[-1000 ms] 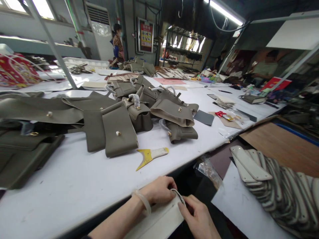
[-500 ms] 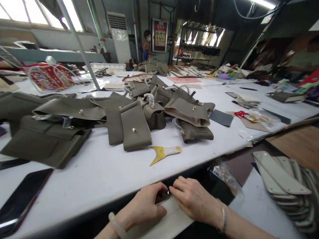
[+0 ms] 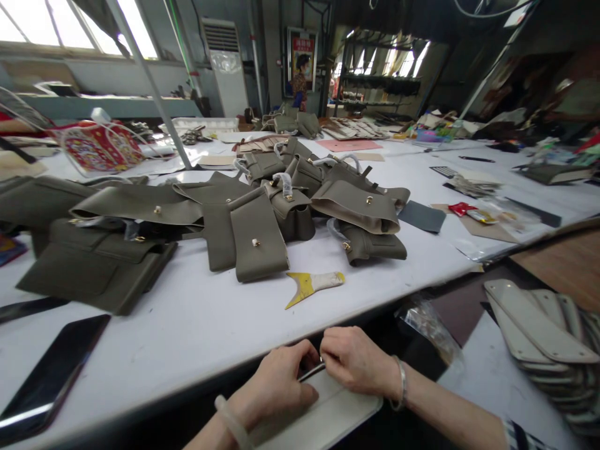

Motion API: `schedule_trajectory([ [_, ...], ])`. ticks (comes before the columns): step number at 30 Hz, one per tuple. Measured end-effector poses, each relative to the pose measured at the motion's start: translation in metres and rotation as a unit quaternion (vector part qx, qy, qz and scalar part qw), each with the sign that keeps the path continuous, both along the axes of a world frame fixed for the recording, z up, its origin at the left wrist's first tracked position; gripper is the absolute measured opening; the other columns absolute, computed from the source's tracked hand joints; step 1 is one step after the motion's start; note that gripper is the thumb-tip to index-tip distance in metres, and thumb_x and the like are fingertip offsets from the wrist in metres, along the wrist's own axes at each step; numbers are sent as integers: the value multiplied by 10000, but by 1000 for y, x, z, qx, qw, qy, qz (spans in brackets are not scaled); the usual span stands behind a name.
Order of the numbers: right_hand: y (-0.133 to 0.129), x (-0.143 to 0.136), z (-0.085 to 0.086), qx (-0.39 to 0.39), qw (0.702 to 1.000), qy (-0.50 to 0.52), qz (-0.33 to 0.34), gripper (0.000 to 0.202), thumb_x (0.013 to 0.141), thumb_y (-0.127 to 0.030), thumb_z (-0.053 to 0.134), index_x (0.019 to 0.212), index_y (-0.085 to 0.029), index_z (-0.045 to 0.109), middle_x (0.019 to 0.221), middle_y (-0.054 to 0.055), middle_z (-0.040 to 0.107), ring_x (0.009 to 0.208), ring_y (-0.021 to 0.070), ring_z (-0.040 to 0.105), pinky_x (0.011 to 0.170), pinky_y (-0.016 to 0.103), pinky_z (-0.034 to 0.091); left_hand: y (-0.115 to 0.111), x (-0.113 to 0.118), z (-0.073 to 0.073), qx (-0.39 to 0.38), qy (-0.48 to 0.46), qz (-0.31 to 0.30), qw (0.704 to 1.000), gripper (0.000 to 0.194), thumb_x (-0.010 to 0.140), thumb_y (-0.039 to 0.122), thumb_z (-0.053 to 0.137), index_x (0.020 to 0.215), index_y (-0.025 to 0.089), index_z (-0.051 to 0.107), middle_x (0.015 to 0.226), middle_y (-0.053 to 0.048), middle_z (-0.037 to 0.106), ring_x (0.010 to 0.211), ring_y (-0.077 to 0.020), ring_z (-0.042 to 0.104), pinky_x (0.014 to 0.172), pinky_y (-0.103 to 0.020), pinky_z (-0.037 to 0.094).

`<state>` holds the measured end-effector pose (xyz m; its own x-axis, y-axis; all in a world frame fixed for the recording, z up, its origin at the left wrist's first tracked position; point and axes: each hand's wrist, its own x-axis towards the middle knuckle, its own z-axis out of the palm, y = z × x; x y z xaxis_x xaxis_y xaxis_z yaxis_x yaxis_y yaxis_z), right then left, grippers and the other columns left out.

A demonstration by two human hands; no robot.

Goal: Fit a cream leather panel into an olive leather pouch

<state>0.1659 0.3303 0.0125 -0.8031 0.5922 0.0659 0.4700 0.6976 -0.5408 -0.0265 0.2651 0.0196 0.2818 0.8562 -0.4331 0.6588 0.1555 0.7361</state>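
Note:
A white leather piece [image 3: 335,409] with a stitched edge lies tilted below the table's front edge, close to my body. My left hand [image 3: 284,382] grips its upper edge, thumb on the near face and fingers curled behind. Against the same edge, my right hand [image 3: 355,362] is closed with its fingertips pinched together. A small shiny metal bit shows between the two hands; its shape is mostly hidden by the fingers. Just beyond them on the table lies a yellow-and-white forked template [image 3: 312,284].
Olive leather bags [image 3: 260,234] are heaped across the white table [image 3: 187,337]. A phone [image 3: 54,372] lies at the left front. Stacked pale leather strips [image 3: 539,325] and a clear plastic bag [image 3: 429,328] are at the right. A person [image 3: 300,81] stands far back.
My right hand has drawn its fingers in tighter at the edge, and more of the white piece shows. The view has shifted slightly. The person in the background has moved right.

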Motion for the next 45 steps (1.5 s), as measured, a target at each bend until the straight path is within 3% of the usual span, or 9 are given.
schedule_trajectory([
  [5, -3, 43, 11, -84, 971, 71, -211, 332, 992, -307, 404, 809, -158, 638, 694, -7, 601, 637, 126, 538, 581, 227, 417, 5, 20, 5, 78, 42, -42, 995, 478, 541, 137, 501, 997, 251, 589, 947, -2, 683, 839, -227, 623, 757, -344, 460],
  [8, -28, 66, 1, -162, 933, 78, -310, 347, 966, -422, 484, 879, -157, 690, 731, 10, 643, 660, 151, 565, 593, 248, 432, 12, 37, 4, 112, 35, -54, 992, 459, 576, 146, 498, 1008, 262, 601, 1008, -6, 686, 887, -236, 633, 779, -353, 467],
  [11, -60, 73, -9, -214, 903, 67, -366, 342, 921, -480, 554, 963, -178, 708, 779, 20, 667, 702, 177, 581, 640, 277, 428, 24, 53, 0, 128, 8, -63, 990, 433, 667, 201, 516, 1078, 272, 634, 1103, -19, 684, 969, -242, 636, 835, -357, 472],
  [14, -80, 67, -15, -227, 893, 63, -384, 320, 929, -455, 532, 942, -184, 703, 767, 18, 671, 680, 182, 579, 623, 282, 404, 40, 65, -6, 110, -5, -70, 991, 372, 725, 228, 496, 1040, 264, 692, 1073, -28, 712, 964, -235, 646, 841, -350, 472],
  [18, -85, 57, -17, -257, 875, 93, -400, 295, 959, -374, 471, 939, -196, 706, 802, 20, 695, 723, 193, 609, 632, 279, 395, 57, 71, -15, 69, -7, -91, 993, 307, 686, 209, 505, 872, 257, 744, 878, -22, 743, 846, -229, 661, 746, -327, 475],
  [26, -87, 53, -26, -138, 906, 75, -393, 401, 1016, -367, 350, 736, -190, 577, 746, 55, 605, 693, 186, 582, 665, 295, 416, 66, 69, -25, 25, -49, -106, 993, 297, 660, 197, 516, 845, 259, 740, 802, 15, 731, 766, -181, 644, 674, -273, 455],
  [38, -86, 51, -39, 1, 938, -16, -347, 371, 1013, -258, 283, 845, -183, 605, 763, 64, 615, 670, 192, 626, 628, 298, 443, 60, 68, -37, 31, -109, -105, 988, 322, 738, 206, 514, 910, 298, 770, 955, 32, 717, 867, -158, 639, 791, -263, 473],
  [42, -88, 51, -32, -43, 937, -7, -345, 392, 1018, -292, 272, 870, -176, 616, 793, 78, 615, 696, 194, 619, 650, 301, 449, 59, 68, -39, 23, -129, -96, 987, 319, 729, 188, 531, 889, 294, 786, 962, 31, 710, 888, -146, 646, 807, -239, 482],
  [45, -89, 54, -23, -133, 921, 48, -362, 425, 1027, -394, 285, 849, -183, 609, 812, 61, 586, 730, 185, 589, 687, 295, 442, 61, 67, -40, 17, -138, -91, 986, 315, 731, 191, 549, 903, 298, 790, 975, 28, 708, 917, -149, 650, 843, -240, 480],
])
